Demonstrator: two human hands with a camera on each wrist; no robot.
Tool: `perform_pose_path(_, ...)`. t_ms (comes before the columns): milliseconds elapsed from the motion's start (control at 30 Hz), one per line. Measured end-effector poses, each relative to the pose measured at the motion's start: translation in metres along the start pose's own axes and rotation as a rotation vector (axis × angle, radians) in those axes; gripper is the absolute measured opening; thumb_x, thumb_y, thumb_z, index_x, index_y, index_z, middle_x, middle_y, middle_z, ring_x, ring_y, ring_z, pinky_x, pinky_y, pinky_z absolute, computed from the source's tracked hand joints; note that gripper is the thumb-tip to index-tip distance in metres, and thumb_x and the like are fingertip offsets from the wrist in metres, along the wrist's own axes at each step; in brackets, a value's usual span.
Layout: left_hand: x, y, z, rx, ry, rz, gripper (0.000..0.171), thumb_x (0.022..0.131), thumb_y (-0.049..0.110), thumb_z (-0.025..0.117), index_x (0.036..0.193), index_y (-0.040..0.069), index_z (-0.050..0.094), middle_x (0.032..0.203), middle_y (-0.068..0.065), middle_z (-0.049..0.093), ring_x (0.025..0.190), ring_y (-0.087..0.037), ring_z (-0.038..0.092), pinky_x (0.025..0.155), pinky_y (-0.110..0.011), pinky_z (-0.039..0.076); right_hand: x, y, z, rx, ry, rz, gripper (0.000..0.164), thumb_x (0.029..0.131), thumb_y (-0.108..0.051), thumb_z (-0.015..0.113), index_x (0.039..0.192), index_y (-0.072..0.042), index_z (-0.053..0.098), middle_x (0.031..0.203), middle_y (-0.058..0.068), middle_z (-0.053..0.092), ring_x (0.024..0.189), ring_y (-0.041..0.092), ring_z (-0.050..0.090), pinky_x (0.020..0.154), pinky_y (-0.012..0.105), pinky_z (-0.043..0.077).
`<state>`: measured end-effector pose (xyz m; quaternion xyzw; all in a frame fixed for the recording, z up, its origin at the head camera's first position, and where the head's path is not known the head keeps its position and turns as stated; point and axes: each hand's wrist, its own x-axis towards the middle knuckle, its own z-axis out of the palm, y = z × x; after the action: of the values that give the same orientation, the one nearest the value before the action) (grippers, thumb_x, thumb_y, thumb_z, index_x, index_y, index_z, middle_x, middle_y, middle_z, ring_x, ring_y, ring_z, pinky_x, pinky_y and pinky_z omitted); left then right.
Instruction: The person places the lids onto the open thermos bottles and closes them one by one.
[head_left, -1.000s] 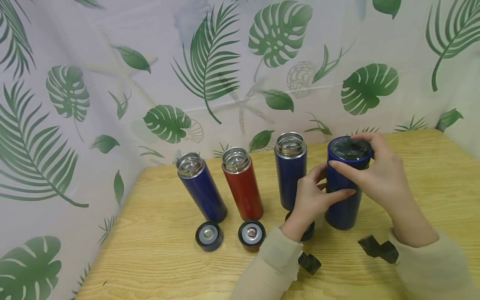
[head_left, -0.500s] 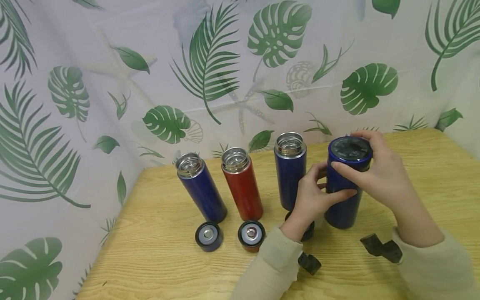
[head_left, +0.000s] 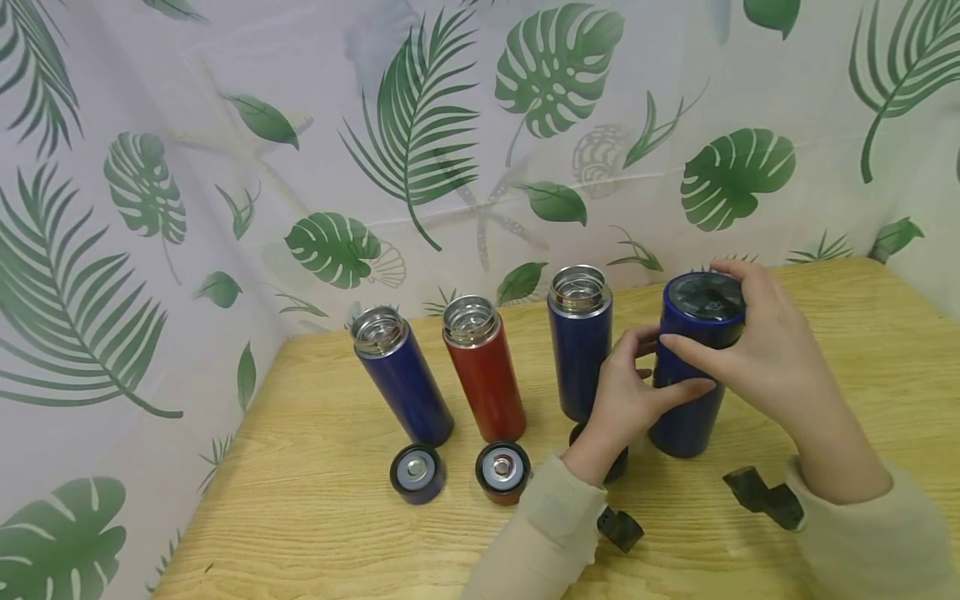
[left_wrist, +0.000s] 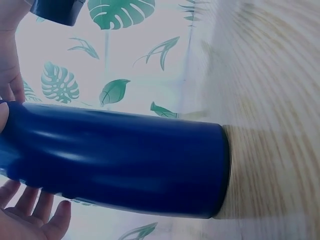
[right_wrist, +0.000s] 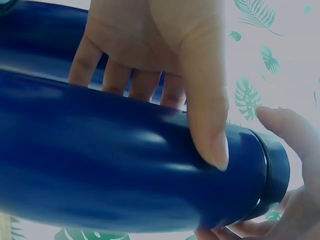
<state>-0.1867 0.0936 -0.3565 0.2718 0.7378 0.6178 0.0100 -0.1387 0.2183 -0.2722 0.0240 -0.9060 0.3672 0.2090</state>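
A blue thermos flask [head_left: 686, 417] stands on the table at the right in the head view, its dark-topped lid [head_left: 707, 296] on it. My left hand [head_left: 624, 392] grips the flask's body, thumb across the front and fingers round the far side. Around the lid curl the thumb and fingers of my right hand [head_left: 772, 358]. A thin seam shows between lid and body in the right wrist view, where the lid [right_wrist: 277, 172] sits at the right end. The left wrist view shows the flask's base [left_wrist: 220, 170] at the wooden tabletop.
Left of the held flask stand three lidless flasks: blue [head_left: 577, 358], red [head_left: 487, 383] and blue [head_left: 408, 392]. Upturned lids lie in front, one blue [head_left: 417, 472] and one red [head_left: 503, 472]. Another dark lid [head_left: 617, 468] is partly hidden behind my left wrist. A leaf-patterned cloth [head_left: 450, 125] hangs behind.
The top of the held flask has shifted slightly to the right, along with my right hand on the lid. My left hand stays nearly in place; the other flasks and lids are unmoved.
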Motion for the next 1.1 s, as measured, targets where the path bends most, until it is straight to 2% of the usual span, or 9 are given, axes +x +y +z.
perform_pose_path(200,0.000,-0.002,-0.001,-0.014,-0.007,0.007,0.055,0.072,0.020,0.074,0.121,0.020,0.047,0.115,0.014,0.049,0.103,0.000,0.045,0.077,-0.023,0.044,-0.001,0.002,-0.001,-0.017,0.009,-0.027,0.081,0.067,-0.016,0.077,0.130,0.003,0.030,0.118,0.030,0.036,0.105,0.047,0.035,0.080,0.060,0.030)
perform_pose_path(500,-0.006,0.000,-0.010,0.003,-0.001,-0.009,0.056,0.073,0.022,0.073,0.122,0.019,0.047,0.116,0.012,0.049,0.105,0.000,0.045,0.078,-0.025,0.044,0.000,0.004,0.004,0.015,0.065,-0.057,0.075,0.065,-0.009,0.078,0.126,0.003,0.035,0.114,0.027,0.043,0.098,0.043,0.045,0.073,0.056,0.041)
perform_pose_path(667,-0.011,0.001,-0.016,0.012,-0.028,-0.018,0.055,0.073,0.022,0.073,0.122,0.015,0.047,0.119,0.008,0.049,0.107,-0.002,0.045,0.079,-0.024,0.044,0.002,0.009,0.006,0.009,0.122,-0.042,0.073,0.065,-0.010,0.078,0.125,0.001,0.038,0.112,0.025,0.048,0.091,0.043,0.051,0.068,0.047,0.042)
perform_pose_path(867,-0.017,0.001,-0.024,0.041,-0.057,-0.014,0.052,0.074,0.021,0.073,0.118,0.011,0.049,0.116,0.007,0.050,0.105,-0.002,0.046,0.078,-0.021,0.044,0.007,0.016,0.007,0.073,0.140,-0.001,0.084,0.067,-0.009,0.076,0.134,-0.006,0.024,0.125,0.025,0.043,0.098,0.050,0.046,0.078,0.057,0.038)
perform_pose_path(1100,-0.020,0.000,-0.032,0.063,-0.083,-0.008,0.049,0.074,0.019,0.072,0.117,0.010,0.049,0.114,0.005,0.052,0.104,-0.001,0.046,0.078,-0.018,0.043,0.019,0.026,0.013,0.122,0.185,0.018,0.089,0.066,-0.006,0.076,0.136,-0.009,0.021,0.129,0.025,0.038,0.104,0.049,0.044,0.084,0.056,0.036)
